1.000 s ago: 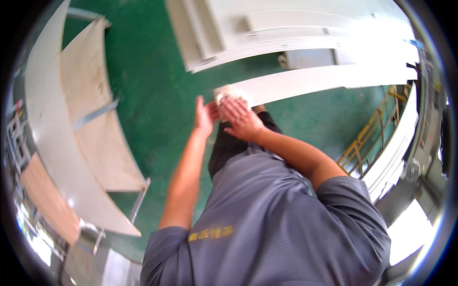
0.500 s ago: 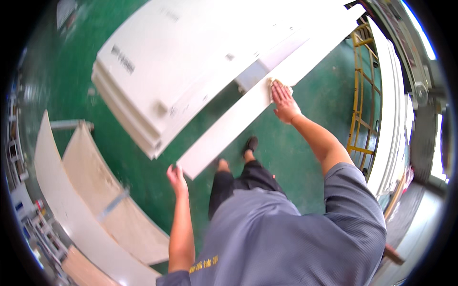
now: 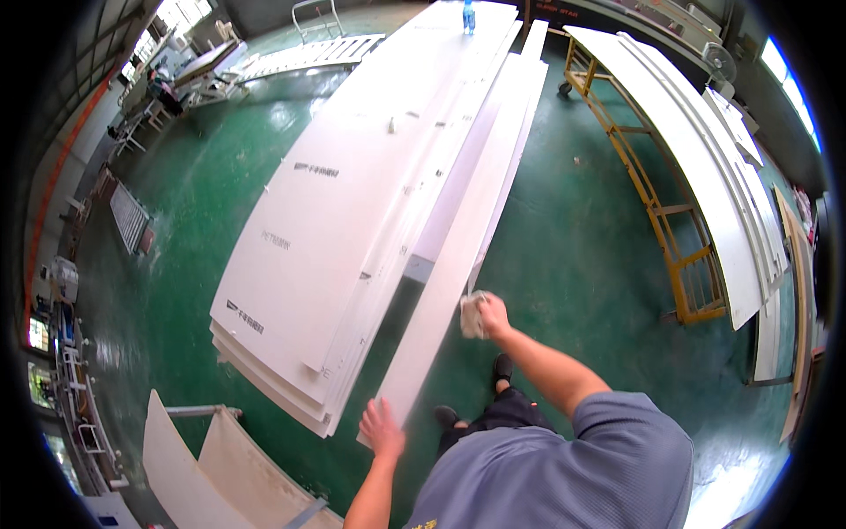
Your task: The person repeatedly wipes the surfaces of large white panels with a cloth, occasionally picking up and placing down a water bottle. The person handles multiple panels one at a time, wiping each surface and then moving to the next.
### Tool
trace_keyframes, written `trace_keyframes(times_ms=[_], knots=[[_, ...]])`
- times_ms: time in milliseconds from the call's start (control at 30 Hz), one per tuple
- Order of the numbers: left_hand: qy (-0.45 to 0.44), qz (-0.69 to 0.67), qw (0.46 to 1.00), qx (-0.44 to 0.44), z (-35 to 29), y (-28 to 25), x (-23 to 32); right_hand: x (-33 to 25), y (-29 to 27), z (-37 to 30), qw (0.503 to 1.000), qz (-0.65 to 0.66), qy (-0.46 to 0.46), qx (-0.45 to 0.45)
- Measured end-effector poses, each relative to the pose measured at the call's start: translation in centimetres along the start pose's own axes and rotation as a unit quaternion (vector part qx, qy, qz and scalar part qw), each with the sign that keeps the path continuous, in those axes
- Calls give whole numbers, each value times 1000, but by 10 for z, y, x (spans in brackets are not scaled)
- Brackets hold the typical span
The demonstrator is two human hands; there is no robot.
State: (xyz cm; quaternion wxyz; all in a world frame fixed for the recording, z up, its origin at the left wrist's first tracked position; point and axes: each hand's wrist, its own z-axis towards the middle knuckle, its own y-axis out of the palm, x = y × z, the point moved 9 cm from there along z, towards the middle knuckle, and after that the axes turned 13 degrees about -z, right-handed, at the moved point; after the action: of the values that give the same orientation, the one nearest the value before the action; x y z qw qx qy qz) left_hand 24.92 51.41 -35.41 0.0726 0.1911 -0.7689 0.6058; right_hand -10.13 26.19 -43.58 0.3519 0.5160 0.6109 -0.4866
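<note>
A long narrow white board [image 3: 441,291] runs away from me, its near end close to my body. On that end my left hand [image 3: 383,429] lies with its fingers spread over the top face. A crumpled beige cloth [image 3: 473,317] is bunched in my right hand [image 3: 493,314], beside the board's right edge and partway along it. The fingers there are closed around the cloth. Whether the cloth touches the board's edge I cannot tell.
Left of the board is a large stack of white sheets [image 3: 291,256], with a water bottle [image 3: 469,18] at its far end. A yellow-framed cart [image 3: 656,207] carrying white panels [image 3: 687,123] stands right. Curved panels [image 3: 256,467] lean at lower left on the green floor.
My right hand has brought the cloth from the board's top face to beside its right edge. The left hand has gone from the near corner onto the top face. The view has tilted up.
</note>
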Motion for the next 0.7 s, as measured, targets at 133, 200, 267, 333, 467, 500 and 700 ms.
trace_keyframes(times_ms=[133, 200, 267, 333, 467, 500, 700], knots=[[43, -73, 992, -89, -13, 2, 11, 73, 73, -109, 886, 270, 346, -150], [48, -103, 987, -117, -16, 11, 27, 75, 110, -145, 863, 303, 337, -223], [38, -148, 973, -171, -14, 17, 42, 63, 137, -168, 844, 372, 313, -226], [44, -237, 944, -225, -23, 14, 44, 39, 156, -187, 864, 299, 295, -278], [105, -384, 879, -263, -28, 38, 72, -26, 119, -208, 886, 310, 230, -257], [116, -402, 861, -290, -29, 51, 86, -2, 106, -199, 899, 294, 231, -228], [145, -458, 758, -440, -19, 142, 162, 31, -7, -219, 951, 132, 254, -118]])
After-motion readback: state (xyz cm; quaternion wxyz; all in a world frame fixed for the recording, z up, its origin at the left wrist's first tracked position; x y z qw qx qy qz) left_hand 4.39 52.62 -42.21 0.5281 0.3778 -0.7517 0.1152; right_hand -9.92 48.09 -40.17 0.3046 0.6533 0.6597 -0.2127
